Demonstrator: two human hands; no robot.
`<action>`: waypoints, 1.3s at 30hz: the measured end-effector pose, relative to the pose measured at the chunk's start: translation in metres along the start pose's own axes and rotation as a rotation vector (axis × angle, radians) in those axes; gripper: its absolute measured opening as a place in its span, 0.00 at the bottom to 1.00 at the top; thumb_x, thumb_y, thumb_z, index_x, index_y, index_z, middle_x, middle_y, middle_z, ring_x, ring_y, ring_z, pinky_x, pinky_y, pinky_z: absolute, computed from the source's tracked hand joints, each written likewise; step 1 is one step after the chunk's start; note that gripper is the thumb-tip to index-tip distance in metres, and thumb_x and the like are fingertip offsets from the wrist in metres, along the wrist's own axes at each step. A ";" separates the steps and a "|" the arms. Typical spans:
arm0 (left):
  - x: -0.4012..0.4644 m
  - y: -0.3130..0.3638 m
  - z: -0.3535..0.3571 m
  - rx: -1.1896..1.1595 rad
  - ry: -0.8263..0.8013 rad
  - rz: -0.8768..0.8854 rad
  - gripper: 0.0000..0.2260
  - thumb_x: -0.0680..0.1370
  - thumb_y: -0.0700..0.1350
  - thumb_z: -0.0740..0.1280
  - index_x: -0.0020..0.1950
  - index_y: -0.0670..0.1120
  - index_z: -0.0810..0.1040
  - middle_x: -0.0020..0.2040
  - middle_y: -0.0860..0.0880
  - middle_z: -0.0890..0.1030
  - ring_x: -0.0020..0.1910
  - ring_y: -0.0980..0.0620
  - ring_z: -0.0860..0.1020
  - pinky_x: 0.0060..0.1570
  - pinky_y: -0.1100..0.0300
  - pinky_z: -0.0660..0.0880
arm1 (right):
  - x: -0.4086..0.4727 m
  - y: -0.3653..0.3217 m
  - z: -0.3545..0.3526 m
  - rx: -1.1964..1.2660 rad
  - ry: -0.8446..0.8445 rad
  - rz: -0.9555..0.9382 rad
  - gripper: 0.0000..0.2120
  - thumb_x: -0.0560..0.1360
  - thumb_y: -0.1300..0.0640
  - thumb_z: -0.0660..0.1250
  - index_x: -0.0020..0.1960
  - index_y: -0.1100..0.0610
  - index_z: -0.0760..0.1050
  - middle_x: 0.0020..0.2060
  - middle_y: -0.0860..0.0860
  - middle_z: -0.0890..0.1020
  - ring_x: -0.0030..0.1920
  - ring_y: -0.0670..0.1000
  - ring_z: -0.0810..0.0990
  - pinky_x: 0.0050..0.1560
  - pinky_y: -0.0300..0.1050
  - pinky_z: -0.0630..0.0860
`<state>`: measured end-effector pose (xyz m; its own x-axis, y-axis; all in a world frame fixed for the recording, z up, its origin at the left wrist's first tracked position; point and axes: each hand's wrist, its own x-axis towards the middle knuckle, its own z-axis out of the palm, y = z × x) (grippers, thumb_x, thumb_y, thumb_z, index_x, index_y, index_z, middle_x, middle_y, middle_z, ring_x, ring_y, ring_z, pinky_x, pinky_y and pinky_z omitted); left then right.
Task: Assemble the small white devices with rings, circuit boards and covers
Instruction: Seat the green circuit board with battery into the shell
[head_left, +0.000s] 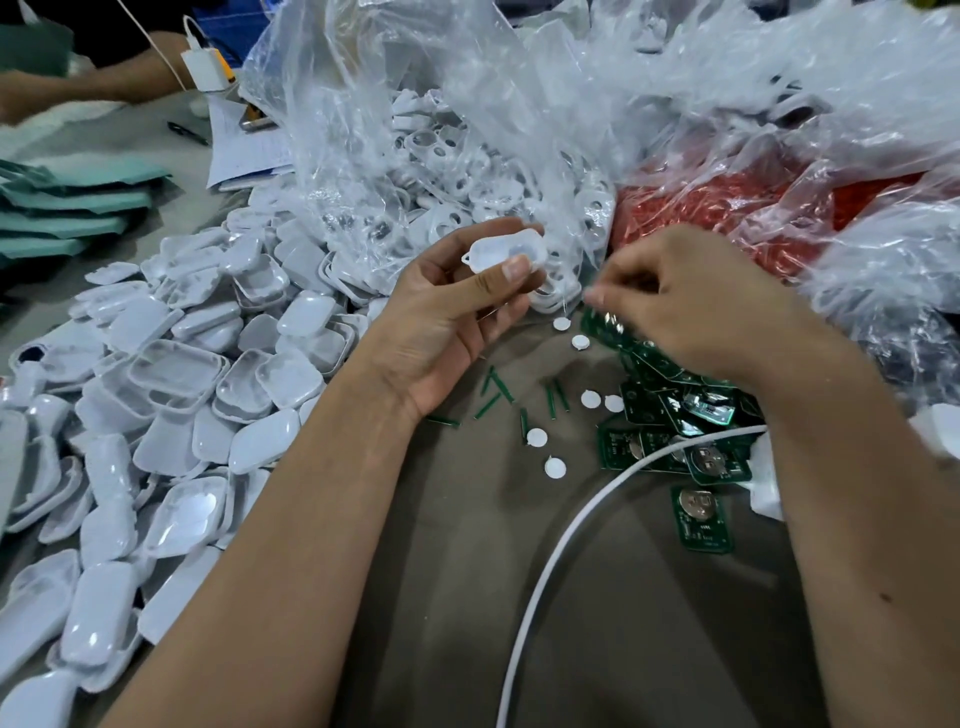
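Seen from the head camera: left hand (457, 312) raised palm-up over the table (649, 597), thumb and fingers curled round a small white device shell (506, 250), pinching it just in front of the clear plastic bag (415, 104) of white housings. Right hand (691, 301) knuckles-up over the heap of green circuit boards (670, 410), fingers bent and drawn together at the bag's edge; blurred, so cannot tell whether anything sits between the fingertips. Spread across the left of the table, a big pile of white covers (171, 374), some hollow side up. Between the two forearms, scattered small white discs (589, 399) and thin green strips (498, 387) on bare tabletop. Curving across the boards, a white cable (561, 551). Beyond the right hand, a bag of red parts (727, 208). Far left, stacked green folders (67, 208)
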<state>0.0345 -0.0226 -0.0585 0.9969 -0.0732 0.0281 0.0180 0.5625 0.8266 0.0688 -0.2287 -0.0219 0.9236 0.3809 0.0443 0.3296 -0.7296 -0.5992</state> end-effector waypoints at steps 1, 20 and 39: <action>0.000 0.000 0.000 0.008 0.005 0.009 0.17 0.69 0.37 0.75 0.57 0.44 0.83 0.52 0.45 0.85 0.49 0.48 0.84 0.44 0.62 0.80 | 0.000 -0.001 0.002 0.228 0.067 0.025 0.08 0.82 0.54 0.69 0.46 0.54 0.83 0.32 0.46 0.83 0.27 0.41 0.79 0.25 0.31 0.70; 0.001 -0.009 0.005 0.334 0.138 0.274 0.21 0.67 0.29 0.78 0.59 0.36 0.81 0.54 0.41 0.86 0.50 0.48 0.85 0.47 0.57 0.82 | 0.000 -0.017 0.015 1.078 0.400 -0.005 0.05 0.74 0.64 0.77 0.44 0.57 0.82 0.35 0.54 0.83 0.35 0.51 0.85 0.32 0.41 0.79; -0.001 -0.014 0.015 0.591 0.150 0.363 0.20 0.64 0.35 0.84 0.52 0.44 0.83 0.48 0.44 0.87 0.49 0.45 0.86 0.50 0.52 0.83 | 0.005 -0.019 0.033 0.823 0.476 -0.174 0.03 0.72 0.60 0.80 0.43 0.56 0.86 0.33 0.55 0.86 0.29 0.53 0.83 0.29 0.40 0.77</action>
<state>0.0320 -0.0431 -0.0612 0.9328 0.1720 0.3167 -0.3191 -0.0143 0.9476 0.0608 -0.1937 -0.0367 0.9171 0.0438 0.3963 0.3962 0.0103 -0.9181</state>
